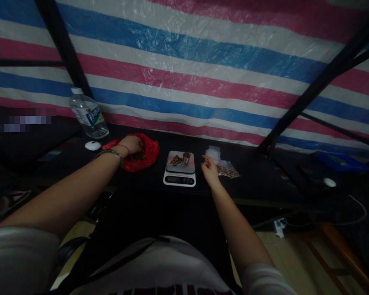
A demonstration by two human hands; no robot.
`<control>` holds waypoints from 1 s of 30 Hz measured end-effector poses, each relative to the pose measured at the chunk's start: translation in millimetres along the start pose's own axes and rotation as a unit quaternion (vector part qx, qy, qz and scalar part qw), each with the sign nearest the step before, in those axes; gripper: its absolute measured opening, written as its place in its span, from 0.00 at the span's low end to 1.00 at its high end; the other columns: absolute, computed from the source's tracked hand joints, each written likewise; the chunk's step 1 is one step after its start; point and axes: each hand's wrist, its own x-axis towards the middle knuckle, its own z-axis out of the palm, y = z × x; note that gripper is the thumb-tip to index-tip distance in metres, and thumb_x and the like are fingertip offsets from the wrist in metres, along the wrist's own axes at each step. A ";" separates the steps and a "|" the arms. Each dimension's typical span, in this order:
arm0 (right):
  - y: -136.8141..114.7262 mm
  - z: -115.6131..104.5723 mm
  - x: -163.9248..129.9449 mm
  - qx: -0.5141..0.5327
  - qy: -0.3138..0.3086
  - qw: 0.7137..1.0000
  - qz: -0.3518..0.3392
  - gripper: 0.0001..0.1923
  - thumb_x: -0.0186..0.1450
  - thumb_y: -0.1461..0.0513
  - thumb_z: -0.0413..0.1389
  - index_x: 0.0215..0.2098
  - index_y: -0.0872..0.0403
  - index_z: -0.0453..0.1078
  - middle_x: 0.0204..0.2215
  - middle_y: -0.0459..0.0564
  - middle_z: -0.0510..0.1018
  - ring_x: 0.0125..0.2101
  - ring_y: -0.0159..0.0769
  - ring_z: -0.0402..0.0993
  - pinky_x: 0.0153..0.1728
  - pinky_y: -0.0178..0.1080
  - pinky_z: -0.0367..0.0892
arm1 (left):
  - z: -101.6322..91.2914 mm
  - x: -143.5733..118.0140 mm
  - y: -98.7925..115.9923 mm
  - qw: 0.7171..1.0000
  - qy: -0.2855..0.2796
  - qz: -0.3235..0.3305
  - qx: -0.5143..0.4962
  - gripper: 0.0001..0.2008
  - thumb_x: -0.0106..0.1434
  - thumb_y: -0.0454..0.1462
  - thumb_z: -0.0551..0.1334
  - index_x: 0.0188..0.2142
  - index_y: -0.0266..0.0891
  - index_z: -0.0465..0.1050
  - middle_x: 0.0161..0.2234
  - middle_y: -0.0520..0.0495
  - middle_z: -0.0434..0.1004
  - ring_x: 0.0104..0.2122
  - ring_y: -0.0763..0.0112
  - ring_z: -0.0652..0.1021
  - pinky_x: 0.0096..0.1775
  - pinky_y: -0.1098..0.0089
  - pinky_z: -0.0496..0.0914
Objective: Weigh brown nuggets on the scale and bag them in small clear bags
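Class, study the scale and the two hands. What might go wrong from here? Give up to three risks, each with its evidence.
1. The brown pieces lie loose on the flat top of the scale, so a knock might scatter them.
2. The small cup stands upright beside them, on the side nearer the right hand; a brush could tip it.
3. The left hand is inside the soft red bag; withdrawing could drag the bag.
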 end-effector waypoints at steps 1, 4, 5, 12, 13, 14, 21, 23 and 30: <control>-0.6 0.0 -0.3 0.000 -0.002 1.000 0.000 0.23 0.55 0.61 0.50 0.49 0.56 0.67 0.18 0.39 0.62 0.20 0.30 0.59 0.26 0.35 0.58 | -2.3 -1.7 2.1 1.000 0.015 -0.005 0.004 0.07 0.50 0.33 0.62 0.30 0.34 0.77 0.30 0.41 0.78 0.34 0.61 0.78 0.40 0.67 0.69; -2.2 1.0 -1.3 0.011 -0.003 1.000 0.003 0.22 0.56 0.61 0.50 0.49 0.55 0.67 0.18 0.39 0.62 0.20 0.30 0.59 0.26 0.34 0.58 | -11.0 -6.1 16.9 0.998 0.052 -0.008 0.015 0.12 0.53 0.36 0.61 0.36 0.35 0.76 0.34 0.41 0.79 0.34 0.62 0.77 0.39 0.68 0.69; -2.8 1.4 -1.7 0.017 -0.002 1.000 0.004 0.22 0.56 0.61 0.50 0.48 0.55 0.67 0.18 0.39 0.62 0.20 0.30 0.59 0.26 0.34 0.58 | -13.2 -6.8 25.8 0.998 0.064 0.003 0.014 0.13 0.53 0.37 0.60 0.38 0.36 0.76 0.36 0.43 0.79 0.34 0.63 0.77 0.40 0.69 0.69; -6.7 1.3 -5.3 0.023 -0.005 1.000 0.013 0.21 0.56 0.61 0.50 0.48 0.55 0.67 0.20 0.39 0.63 0.21 0.30 0.60 0.27 0.34 0.59 | 13.4 12.8 107.1 0.976 0.028 0.213 -0.023 0.11 0.53 0.36 0.60 0.35 0.38 0.77 0.35 0.47 0.79 0.35 0.66 0.77 0.37 0.73 0.68; -6.8 1.2 -5.6 0.024 -0.006 1.000 0.015 0.21 0.57 0.61 0.50 0.48 0.55 0.67 0.20 0.39 0.63 0.21 0.30 0.60 0.27 0.34 0.58 | 20.5 17.7 113.7 0.978 0.018 0.208 -0.021 0.11 0.53 0.36 0.60 0.35 0.37 0.77 0.34 0.46 0.79 0.35 0.66 0.77 0.36 0.73 0.68; -6.6 1.2 -5.9 0.024 -0.007 1.000 0.016 0.20 0.57 0.61 0.50 0.48 0.55 0.67 0.20 0.39 0.63 0.21 0.30 0.60 0.27 0.34 0.58 | 26.8 22.2 118.1 0.978 0.006 0.206 -0.020 0.11 0.53 0.36 0.60 0.35 0.37 0.78 0.34 0.46 0.79 0.34 0.66 0.77 0.36 0.73 0.68; -2.4 2.8 -4.6 0.020 -0.023 0.999 0.025 0.19 0.57 0.62 0.50 0.47 0.54 0.68 0.19 0.40 0.64 0.21 0.30 0.61 0.27 0.34 0.59 | 37.6 40.6 116.4 0.971 -0.046 0.229 -0.046 0.15 0.56 0.36 0.57 0.41 0.39 0.77 0.39 0.46 0.80 0.39 0.67 0.78 0.39 0.74 0.68; -2.2 2.6 -4.5 0.015 -0.024 0.999 0.028 0.19 0.57 0.62 0.50 0.47 0.54 0.68 0.19 0.40 0.65 0.21 0.30 0.62 0.26 0.34 0.59 | 33.7 43.0 115.2 0.968 -0.063 0.235 -0.058 0.16 0.56 0.37 0.57 0.43 0.40 0.77 0.40 0.47 0.80 0.39 0.67 0.78 0.40 0.74 0.68; -2.3 1.0 -6.4 0.021 -0.017 0.999 0.029 0.19 0.58 0.62 0.50 0.47 0.55 0.68 0.19 0.40 0.65 0.21 0.30 0.62 0.26 0.33 0.59 | 22.4 45.8 112.2 0.961 -0.096 0.249 -0.070 0.16 0.59 0.38 0.55 0.44 0.40 0.76 0.42 0.48 0.79 0.42 0.68 0.77 0.42 0.75 0.68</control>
